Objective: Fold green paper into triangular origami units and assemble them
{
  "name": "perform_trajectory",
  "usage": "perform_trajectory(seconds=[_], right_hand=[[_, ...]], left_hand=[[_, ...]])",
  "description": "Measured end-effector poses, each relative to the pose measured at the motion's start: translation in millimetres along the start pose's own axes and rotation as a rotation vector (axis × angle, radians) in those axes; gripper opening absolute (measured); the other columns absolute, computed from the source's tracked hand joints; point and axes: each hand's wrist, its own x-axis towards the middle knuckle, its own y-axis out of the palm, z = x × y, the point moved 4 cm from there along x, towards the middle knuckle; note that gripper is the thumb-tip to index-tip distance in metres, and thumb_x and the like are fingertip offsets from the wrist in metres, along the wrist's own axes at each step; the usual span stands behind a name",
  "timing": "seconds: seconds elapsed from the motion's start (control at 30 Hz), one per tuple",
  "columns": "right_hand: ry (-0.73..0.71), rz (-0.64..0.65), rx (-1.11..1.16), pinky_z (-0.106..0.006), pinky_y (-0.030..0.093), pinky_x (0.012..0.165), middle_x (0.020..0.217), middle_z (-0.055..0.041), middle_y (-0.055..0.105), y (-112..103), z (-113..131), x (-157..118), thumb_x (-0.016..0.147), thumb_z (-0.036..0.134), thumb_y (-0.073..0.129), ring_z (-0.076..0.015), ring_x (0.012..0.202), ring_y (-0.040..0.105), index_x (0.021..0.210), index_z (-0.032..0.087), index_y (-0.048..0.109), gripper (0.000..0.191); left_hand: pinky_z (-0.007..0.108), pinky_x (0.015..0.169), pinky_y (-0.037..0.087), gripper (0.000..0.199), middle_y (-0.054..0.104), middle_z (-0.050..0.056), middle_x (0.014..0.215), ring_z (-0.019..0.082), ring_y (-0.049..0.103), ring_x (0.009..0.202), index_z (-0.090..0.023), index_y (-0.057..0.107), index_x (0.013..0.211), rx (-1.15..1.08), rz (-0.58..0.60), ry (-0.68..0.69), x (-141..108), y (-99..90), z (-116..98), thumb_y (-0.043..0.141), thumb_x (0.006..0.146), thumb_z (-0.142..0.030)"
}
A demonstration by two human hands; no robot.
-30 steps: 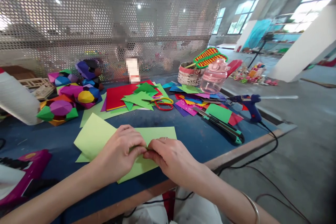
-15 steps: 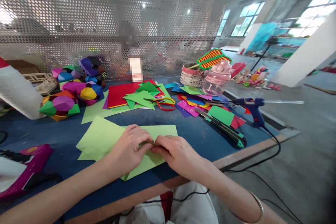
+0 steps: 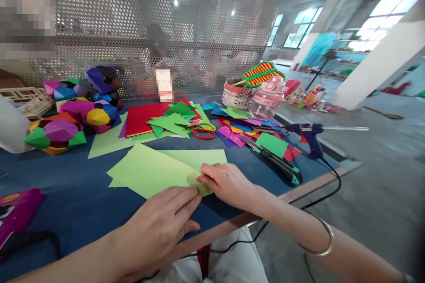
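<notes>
Light green paper (image 3: 146, 170) lies near the front edge of the blue table, in overlapping layers with pointed corners at the left. My right hand (image 3: 229, 184) pinches the paper's right part between thumb and fingers. Against the near edge of the same paper lies my left hand (image 3: 169, 214), its fingers extended and the thumb apart below them. The fingertips of both hands are close to each other. Behind the paper are red sheets (image 3: 142, 119), green cut pieces (image 3: 171, 124) and scissors (image 3: 203, 131) with red and yellow handles.
Coloured paper balls (image 3: 59, 130) stand at the left. To the right lie a cutter (image 3: 275, 163), a blue glue gun (image 3: 310, 135) with its cable, and coloured papers (image 3: 272, 143). Farther back are a pink bottle (image 3: 267, 99) and a basket (image 3: 235, 95). A perforated screen (image 3: 199, 17) rises behind.
My left hand has come off its pinch, moved nearer the table's front edge and opened. My right hand still pinches the paper. The view has shifted slightly.
</notes>
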Motion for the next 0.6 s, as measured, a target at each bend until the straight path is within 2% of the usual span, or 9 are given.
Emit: perform_trajectory(seconds=[0.4, 0.6], right_hand=[[-0.049, -0.012, -0.137, -0.03, 0.024, 0.056, 0.076, -0.0021, 0.069, 8, -2, -4, 0.104, 0.031, 0.048, -0.0159, 0.066, 0.062, 0.091, 0.02, 0.059, 0.02], [-0.032, -0.025, -0.152, -0.03, 0.035, 0.063, 0.086, -0.0046, 0.069, 6, 1, -6, 0.104, 0.031, 0.049, -0.0195, 0.078, 0.063, 0.093, 0.019, 0.059, 0.019]], left_hand=[[0.042, 0.08, 0.061, 0.029, 0.071, 0.013, 0.107, 0.027, 0.068, 0.095, -0.009, 0.063, 0.118, -0.053, 0.029, -0.044, 4, 4.4, 0, 0.039, 0.105, -0.021], [0.04, 0.074, 0.061, 0.026, 0.072, 0.011, 0.098, 0.026, 0.068, 0.089, -0.01, 0.065, 0.108, -0.046, -0.035, -0.063, 11, 2.2, 0, 0.04, 0.104, -0.017]])
